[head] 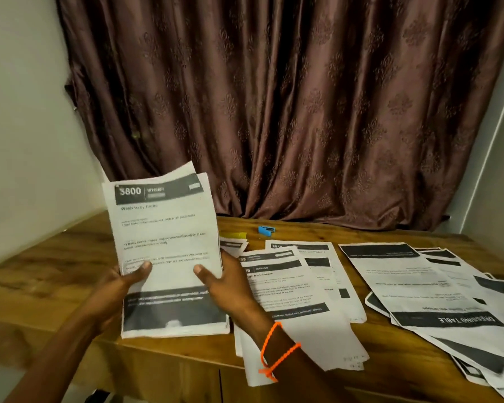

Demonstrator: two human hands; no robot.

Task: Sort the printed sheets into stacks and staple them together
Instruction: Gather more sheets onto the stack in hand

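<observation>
My left hand (122, 282) and right hand (227, 282) grip stack (163, 242) upright over table's (56, 257) front edge, thumbs pinching front sheet, other fingers hidden behind. Thin printed paper, corners curling. Loose sheets (303, 286) fanned flat rightward. Blue stapler (266, 230) near back edge. Bare wood left.

Two hands (122, 289), one stapler (266, 230), one wristband (277, 351).

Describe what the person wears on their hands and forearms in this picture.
Both forearms are bare, with no sleeves in view. The right hand has a thin bright orange cord wristband looped twice round the wrist. The left hand shows no band, ring or watch.
</observation>
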